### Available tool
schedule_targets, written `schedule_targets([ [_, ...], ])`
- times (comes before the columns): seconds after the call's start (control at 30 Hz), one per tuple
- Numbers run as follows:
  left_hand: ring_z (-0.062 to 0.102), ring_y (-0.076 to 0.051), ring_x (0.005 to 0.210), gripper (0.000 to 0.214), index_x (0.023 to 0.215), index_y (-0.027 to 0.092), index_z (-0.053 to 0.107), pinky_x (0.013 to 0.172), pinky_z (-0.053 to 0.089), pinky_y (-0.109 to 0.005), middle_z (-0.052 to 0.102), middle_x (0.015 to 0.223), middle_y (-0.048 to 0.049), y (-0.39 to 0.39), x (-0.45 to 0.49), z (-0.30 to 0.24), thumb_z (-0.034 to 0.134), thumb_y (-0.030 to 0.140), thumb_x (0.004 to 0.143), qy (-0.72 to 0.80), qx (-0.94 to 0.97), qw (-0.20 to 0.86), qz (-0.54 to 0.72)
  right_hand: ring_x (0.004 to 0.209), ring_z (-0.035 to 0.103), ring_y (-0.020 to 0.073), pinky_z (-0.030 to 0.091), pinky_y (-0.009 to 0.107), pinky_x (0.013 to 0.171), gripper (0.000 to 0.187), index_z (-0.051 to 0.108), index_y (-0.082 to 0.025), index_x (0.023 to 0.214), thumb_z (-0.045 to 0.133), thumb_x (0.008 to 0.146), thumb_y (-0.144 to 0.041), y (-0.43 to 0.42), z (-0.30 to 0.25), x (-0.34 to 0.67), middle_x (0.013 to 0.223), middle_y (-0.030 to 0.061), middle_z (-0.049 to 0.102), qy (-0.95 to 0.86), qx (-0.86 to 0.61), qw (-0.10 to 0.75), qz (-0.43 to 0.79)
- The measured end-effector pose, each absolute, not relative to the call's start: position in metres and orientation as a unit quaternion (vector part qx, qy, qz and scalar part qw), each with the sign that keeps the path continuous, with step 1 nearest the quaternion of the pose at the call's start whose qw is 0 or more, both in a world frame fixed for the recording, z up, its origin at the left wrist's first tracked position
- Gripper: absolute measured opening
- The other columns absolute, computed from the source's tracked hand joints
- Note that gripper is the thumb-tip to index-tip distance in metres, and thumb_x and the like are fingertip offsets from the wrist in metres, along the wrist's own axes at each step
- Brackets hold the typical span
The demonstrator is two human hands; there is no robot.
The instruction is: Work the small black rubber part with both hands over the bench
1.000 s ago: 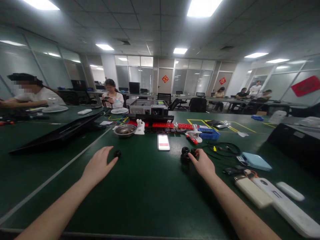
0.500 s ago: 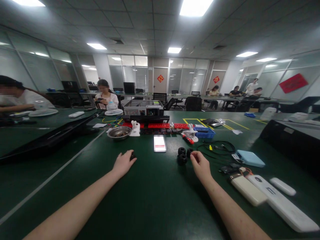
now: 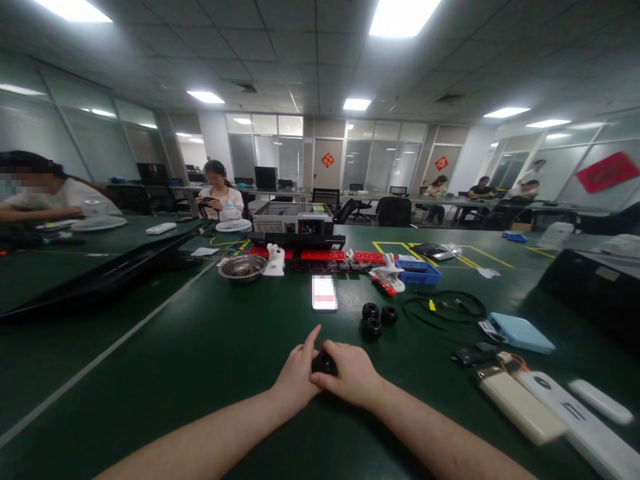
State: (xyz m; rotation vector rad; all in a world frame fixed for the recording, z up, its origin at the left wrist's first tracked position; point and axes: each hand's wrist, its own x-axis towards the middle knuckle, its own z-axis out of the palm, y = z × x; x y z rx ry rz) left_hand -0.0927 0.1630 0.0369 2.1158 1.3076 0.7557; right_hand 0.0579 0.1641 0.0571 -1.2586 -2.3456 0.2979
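My left hand point(image 3: 295, 377) and my right hand point(image 3: 354, 372) meet low over the green table. Between them is a small round black wheel point(image 3: 325, 363), partly hidden by the fingers. The right thumb and fingers curl round it from the right. The left fingers close on its other side, with the index finger pointing up and away. A cluster of three knobbly black wheels point(image 3: 371, 327) sits on the table just beyond my right hand. Ahead of both hands lies a phone point(image 3: 325, 293) with a bright, blurred-out screen.
Further back are a metal bowl point(image 3: 243, 269), white clamps point(image 3: 275, 260), a red-handled tool point(image 3: 383, 285) and a blue tray point(image 3: 419, 273). On the right lie a black cable point(image 3: 480, 307), a light-blue box point(image 3: 520, 331) and a cream power bank point(image 3: 523, 407). A dark panel point(image 3: 110, 267) stretches along the left.
My left hand has moved right and nearer with the black thing it held. My right hand has left the three wheels and joined it. The view has shifted slightly.
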Motion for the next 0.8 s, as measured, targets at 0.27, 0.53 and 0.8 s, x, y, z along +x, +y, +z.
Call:
schedule_targets([
  [0.27, 0.049, -0.020, 0.080, 0.064, 0.120, 0.020, 0.035, 0.075, 0.040, -0.034, 0.054, 0.085, -0.0021, 0.176, -0.096, 0.038, 0.060, 0.037, 0.063, 0.505, 0.770, 0.235, 0.311, 0.051, 0.042, 0.0098, 0.032, 0.020, 0.047, 0.008, 0.045, -0.019, 0.075, 0.042, 0.074, -0.026, 0.182, 0.033, 0.053, 0.059, -0.0042, 0.045, -0.670, -0.471, 0.390, 0.421],
  [0.53, 0.054, -0.017, 0.070, 0.026, 0.095, 0.018, 0.042, 0.064, 0.042, -0.028, 0.056, 0.078, -0.0041, 0.161, -0.093, 0.044, 0.029, 0.038, 0.085, 0.463, 0.738, 0.308, 0.382, 0.050, 0.041, 0.0095, 0.034, 0.020, 0.046, 0.022, 0.043, -0.019, 0.074, 0.037, 0.081, -0.039, 0.170, 0.032, 0.042, 0.058, -0.0047, 0.041, -0.618, -0.439, 0.433, 0.488],
  [0.8, 0.051, -0.015, 0.064, 0.030, 0.072, 0.019, 0.043, 0.060, 0.042, -0.027, 0.048, 0.065, 0.0004, 0.157, -0.074, 0.042, 0.026, 0.041, 0.083, 0.498, 0.550, 0.428, 0.517, 0.067, 0.053, 0.0171, 0.037, 0.027, 0.060, 0.020, 0.045, -0.015, 0.093, 0.037, 0.081, -0.030, 0.150, 0.046, 0.037, 0.078, 0.0059, 0.057, -0.760, -0.479, 0.390, 0.201],
])
